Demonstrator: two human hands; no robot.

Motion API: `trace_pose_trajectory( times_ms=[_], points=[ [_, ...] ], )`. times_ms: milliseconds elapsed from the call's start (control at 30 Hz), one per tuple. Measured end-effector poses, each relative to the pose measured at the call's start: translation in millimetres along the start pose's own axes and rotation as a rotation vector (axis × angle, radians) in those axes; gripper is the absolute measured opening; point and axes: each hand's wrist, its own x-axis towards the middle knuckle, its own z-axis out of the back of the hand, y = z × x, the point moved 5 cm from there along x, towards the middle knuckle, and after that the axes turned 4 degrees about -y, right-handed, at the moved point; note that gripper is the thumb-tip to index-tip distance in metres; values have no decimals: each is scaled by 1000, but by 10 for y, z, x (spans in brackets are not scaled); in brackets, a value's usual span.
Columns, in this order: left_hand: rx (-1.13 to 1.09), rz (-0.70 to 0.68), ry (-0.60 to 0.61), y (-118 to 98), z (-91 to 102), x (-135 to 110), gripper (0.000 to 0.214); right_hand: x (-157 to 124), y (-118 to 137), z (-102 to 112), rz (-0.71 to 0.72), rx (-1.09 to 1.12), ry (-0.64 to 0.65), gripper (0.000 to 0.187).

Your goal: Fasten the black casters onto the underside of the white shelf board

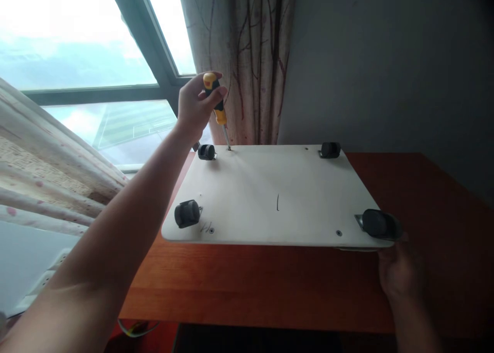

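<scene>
A white board [270, 198] lies flat on a reddish-brown wooden table [247, 286], with a black caster wheel at each corner, such as the near-left one [187, 213] and the near-right one [380, 223]. My left hand [195, 108] is closed round the yellow and black handle of a screwdriver [216, 103], held upright with its tip on a screw [229, 148] near the board's far left corner, beside the far-left caster [206, 152]. My right hand [397, 270] grips the board's near right corner from below, its fingers largely hidden in shadow.
A grey wall rises behind the table. A patterned curtain [247, 59] hangs at the far edge, next to a large window [77, 59]. Another curtain [46, 173] hangs at the left. A further caster [330, 149] sits at the far right corner.
</scene>
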Motion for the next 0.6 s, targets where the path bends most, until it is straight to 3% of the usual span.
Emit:
trace_pose_trajectory(
  times_ms=[300, 600],
  points=[
    [85, -79, -85, -52, 32, 2, 33, 3, 0, -23, -50, 41, -7, 34],
    [-7, 2, 20, -6, -6, 15, 39, 5, -26, -26, -97, 65, -12, 29]
  ],
)
